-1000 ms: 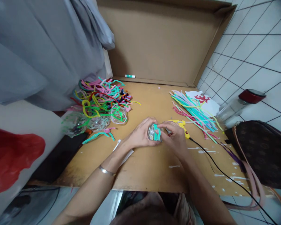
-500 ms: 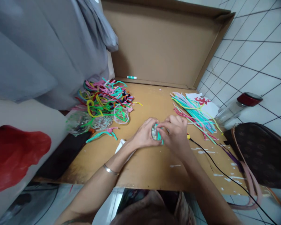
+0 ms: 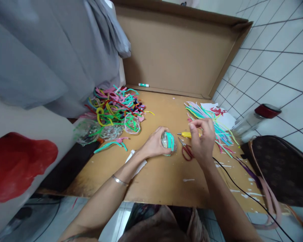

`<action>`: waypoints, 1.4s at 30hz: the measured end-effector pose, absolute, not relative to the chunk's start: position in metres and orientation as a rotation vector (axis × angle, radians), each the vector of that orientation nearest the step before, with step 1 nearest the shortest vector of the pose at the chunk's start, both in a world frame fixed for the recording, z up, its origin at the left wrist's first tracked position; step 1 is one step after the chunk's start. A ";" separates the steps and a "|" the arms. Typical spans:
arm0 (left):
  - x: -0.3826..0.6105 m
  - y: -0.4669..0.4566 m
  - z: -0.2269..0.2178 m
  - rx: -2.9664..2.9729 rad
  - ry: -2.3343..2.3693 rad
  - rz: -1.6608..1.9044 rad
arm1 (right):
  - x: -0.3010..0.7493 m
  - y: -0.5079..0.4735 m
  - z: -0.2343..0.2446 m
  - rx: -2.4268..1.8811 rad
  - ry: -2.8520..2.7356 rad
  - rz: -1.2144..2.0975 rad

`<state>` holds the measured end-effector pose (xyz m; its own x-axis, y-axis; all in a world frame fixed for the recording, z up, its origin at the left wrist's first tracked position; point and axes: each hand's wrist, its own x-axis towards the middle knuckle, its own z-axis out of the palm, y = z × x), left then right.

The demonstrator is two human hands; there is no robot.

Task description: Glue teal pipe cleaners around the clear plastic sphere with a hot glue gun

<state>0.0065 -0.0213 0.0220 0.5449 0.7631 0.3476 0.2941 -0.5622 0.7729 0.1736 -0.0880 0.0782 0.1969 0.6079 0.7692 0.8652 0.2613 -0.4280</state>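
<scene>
My left hand point(image 3: 158, 143) is wrapped around a clear, rounded plastic piece point(image 3: 164, 139), perhaps a bottle bottom. Teal pipe cleaner strips point(image 3: 170, 141) run across its face. My right hand point(image 3: 203, 139) is off to the right, with thumb and forefinger pinched together. Whatever may be between those fingertips is too small to make out. Just behind that hand is a yellow-handled tool point(image 3: 186, 134) with a thin metal tip, partly hidden. Scissors with red handles point(image 3: 187, 153) lie on the table between the two hands.
Mixed pipe cleaners point(image 3: 116, 107) are heaped at the left, beside clear plastic pieces point(image 3: 87, 131). Straight pipe cleaners point(image 3: 221, 129) lie at the right. A lidded bottle point(image 3: 255, 117) and a brown bag point(image 3: 280, 168) stand near the tiled wall. A black cord point(image 3: 242, 188) crosses the right side.
My right hand has left the plastic piece and moved right, uncovering the scissors and yellow tool. More of the teal strips now shows. My left hand keeps its hold.
</scene>
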 end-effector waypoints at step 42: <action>-0.003 -0.015 0.030 1.963 0.832 0.815 | 0.158 -0.064 0.068 -1.223 -1.409 0.546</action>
